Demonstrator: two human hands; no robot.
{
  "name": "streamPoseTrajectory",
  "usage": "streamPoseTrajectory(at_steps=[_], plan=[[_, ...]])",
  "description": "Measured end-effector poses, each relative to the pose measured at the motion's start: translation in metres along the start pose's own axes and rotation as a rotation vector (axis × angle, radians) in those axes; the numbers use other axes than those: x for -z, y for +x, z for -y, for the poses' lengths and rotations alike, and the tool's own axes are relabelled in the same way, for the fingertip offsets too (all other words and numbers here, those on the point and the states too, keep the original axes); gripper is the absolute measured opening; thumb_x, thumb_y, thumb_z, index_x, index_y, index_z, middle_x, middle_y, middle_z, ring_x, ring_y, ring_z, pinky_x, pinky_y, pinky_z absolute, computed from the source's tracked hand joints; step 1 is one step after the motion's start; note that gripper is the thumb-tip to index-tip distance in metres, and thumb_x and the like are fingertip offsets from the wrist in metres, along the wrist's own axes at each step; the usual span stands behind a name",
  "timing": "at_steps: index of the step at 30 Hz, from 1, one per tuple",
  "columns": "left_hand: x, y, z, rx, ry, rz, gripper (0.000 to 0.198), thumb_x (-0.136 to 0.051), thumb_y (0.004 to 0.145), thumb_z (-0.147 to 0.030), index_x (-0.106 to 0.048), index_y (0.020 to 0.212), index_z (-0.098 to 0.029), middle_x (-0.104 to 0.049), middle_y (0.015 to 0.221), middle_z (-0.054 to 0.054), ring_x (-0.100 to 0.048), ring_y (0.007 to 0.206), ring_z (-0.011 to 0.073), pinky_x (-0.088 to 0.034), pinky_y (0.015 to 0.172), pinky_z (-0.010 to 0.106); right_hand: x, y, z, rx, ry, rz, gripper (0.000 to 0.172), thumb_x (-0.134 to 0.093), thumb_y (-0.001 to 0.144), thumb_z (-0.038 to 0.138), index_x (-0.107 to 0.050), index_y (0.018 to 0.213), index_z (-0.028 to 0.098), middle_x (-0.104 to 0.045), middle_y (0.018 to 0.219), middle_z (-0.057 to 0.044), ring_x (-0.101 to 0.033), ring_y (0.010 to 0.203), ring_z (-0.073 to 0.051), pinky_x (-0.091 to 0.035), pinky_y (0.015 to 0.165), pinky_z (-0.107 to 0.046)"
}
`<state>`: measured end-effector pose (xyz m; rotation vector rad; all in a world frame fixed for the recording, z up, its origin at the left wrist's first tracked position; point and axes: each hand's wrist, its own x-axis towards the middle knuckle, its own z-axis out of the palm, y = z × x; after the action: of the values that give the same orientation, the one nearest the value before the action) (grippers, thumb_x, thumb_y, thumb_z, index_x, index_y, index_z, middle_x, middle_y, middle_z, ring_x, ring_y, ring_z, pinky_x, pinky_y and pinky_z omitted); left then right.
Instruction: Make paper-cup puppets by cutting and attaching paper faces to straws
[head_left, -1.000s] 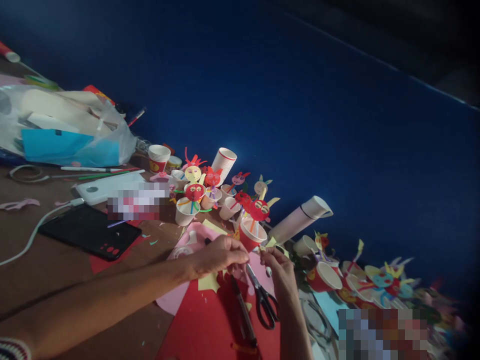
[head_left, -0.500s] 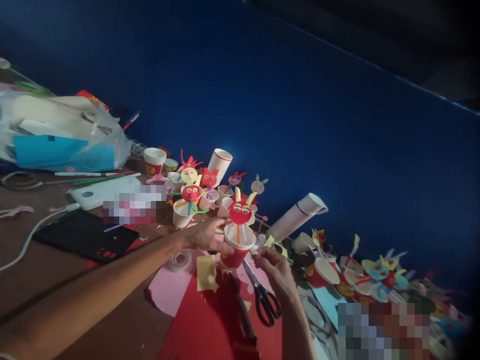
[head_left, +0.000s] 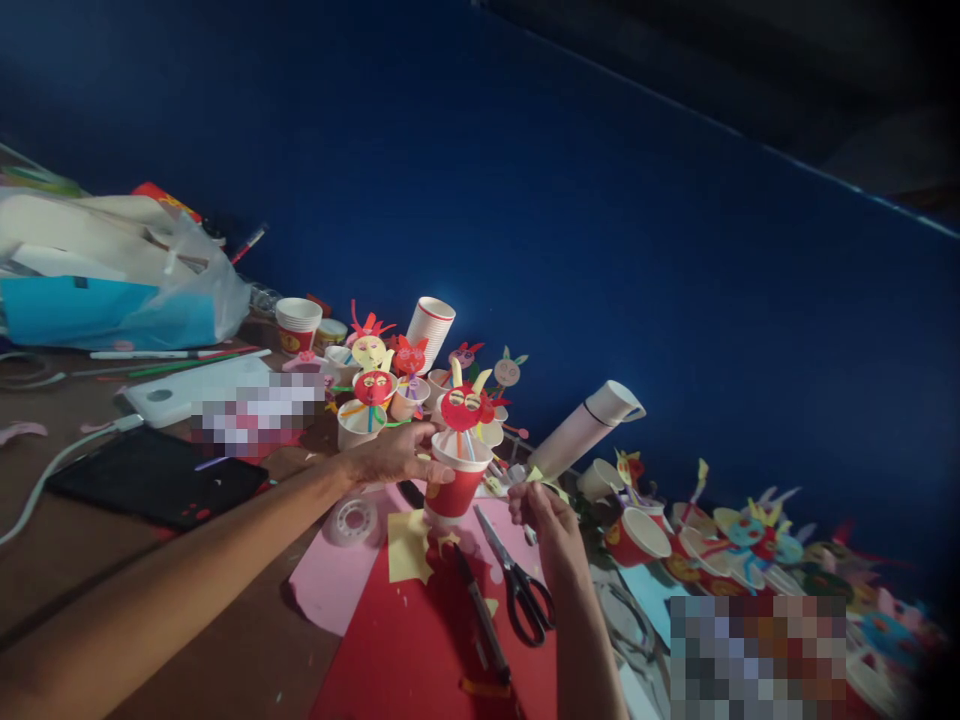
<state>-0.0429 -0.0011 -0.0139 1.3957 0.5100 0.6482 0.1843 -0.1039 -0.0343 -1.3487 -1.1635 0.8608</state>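
My left hand (head_left: 401,455) is wrapped round a red paper cup (head_left: 452,490) with a white rim, its thumb across the front. In the cup stands a round red paper face (head_left: 463,408) with yellow ears on pipe-cleaner-like stems. To the right of the cup, apart from it, my right hand (head_left: 546,510) has its fingers pinched together; whatever they hold is too small to make out. Below lie black-handled scissors (head_left: 529,605), a dark pen-like tool (head_left: 480,610) and a yellow paper piece (head_left: 407,548) on red paper (head_left: 405,650).
Several cups with paper faces (head_left: 373,387) stand behind my left hand, more (head_left: 637,537) at the right. A white flask (head_left: 581,435) leans near the blue wall. A tape roll (head_left: 354,520), phone (head_left: 161,475), power bank (head_left: 195,390) and plastic bag (head_left: 187,300) are leftward.
The cup in my left hand has shifted slightly left and up. My right hand has drawn away from the cup's side, widening the gap. The view has turned slightly right.
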Motion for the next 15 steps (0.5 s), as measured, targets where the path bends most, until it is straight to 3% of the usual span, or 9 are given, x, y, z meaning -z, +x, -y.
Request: streamPoseTrajectory(at_steps=[11, 15], plan=[[0.002, 0.001, -0.011, -0.013, -0.052, -0.115, 0.042, -0.077, 0.055, -0.018, -0.065, 0.096, -0.016, -0.068, 0.088, 0.007, -0.061, 0.089, 0.0236, -0.044, 0.077, 0.032, -0.006, 0.007, -0.023, -0.01, 0.034, 0.029, 0.034, -0.059, 0.077, 0.047, -0.059, 0.063, 0.016, -0.051, 0.055, 0.003, -0.043, 0.052, -0.01, -0.034, 0.053, -0.023], [0.002, 0.002, -0.009, -0.021, -0.051, -0.093, 0.047, -0.078, 0.053, -0.016, -0.065, 0.098, -0.017, -0.068, 0.089, 0.006, -0.061, 0.091, 0.0241, -0.044, 0.078, 0.031, -0.016, 0.005, -0.023, 0.001, 0.031, 0.016, 0.031, -0.058, 0.078, 0.048, -0.063, 0.078, 0.017, -0.059, 0.066, 0.0, -0.051, 0.06, -0.012, -0.038, 0.058, -0.023]])
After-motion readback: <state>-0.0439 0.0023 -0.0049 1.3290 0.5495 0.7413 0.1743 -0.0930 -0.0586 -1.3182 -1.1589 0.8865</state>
